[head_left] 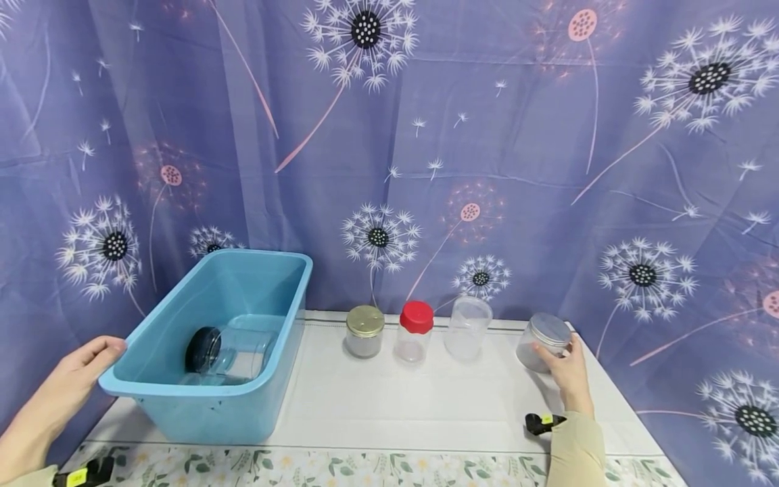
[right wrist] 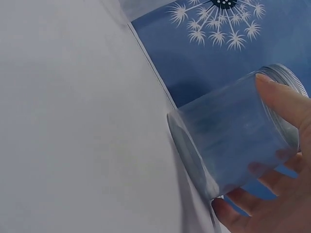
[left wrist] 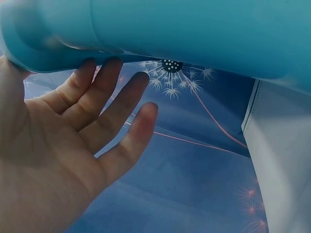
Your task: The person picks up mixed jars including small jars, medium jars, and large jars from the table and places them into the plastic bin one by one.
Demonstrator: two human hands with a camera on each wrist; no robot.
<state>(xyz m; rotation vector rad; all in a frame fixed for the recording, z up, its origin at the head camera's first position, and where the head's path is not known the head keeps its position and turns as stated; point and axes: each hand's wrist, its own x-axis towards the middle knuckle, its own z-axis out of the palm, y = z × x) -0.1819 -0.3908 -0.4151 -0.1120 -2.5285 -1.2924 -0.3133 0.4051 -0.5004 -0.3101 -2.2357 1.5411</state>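
My left hand (head_left: 85,365) holds the near left corner of a light blue plastic tub (head_left: 286,368), its fingers under the rim in the left wrist view. Inside the tub, a clear jar with a black lid (head_left: 203,350) lies on its side. At the right, my right hand (head_left: 566,372) grips a clear jar with a silver lid (head_left: 550,330). The right wrist view shows the thumb near the lid of this jar (right wrist: 218,138) and the fingers around its far side. The jar's base is right at the white tabletop.
Between tub and right hand stand a gold-lidded jar (head_left: 364,331), a red-lidded jar (head_left: 415,331) and a clear container without a lid (head_left: 467,328), near the back edge of the white table (head_left: 389,406). A purple dandelion-print curtain (head_left: 517,135) hangs behind and at both sides.
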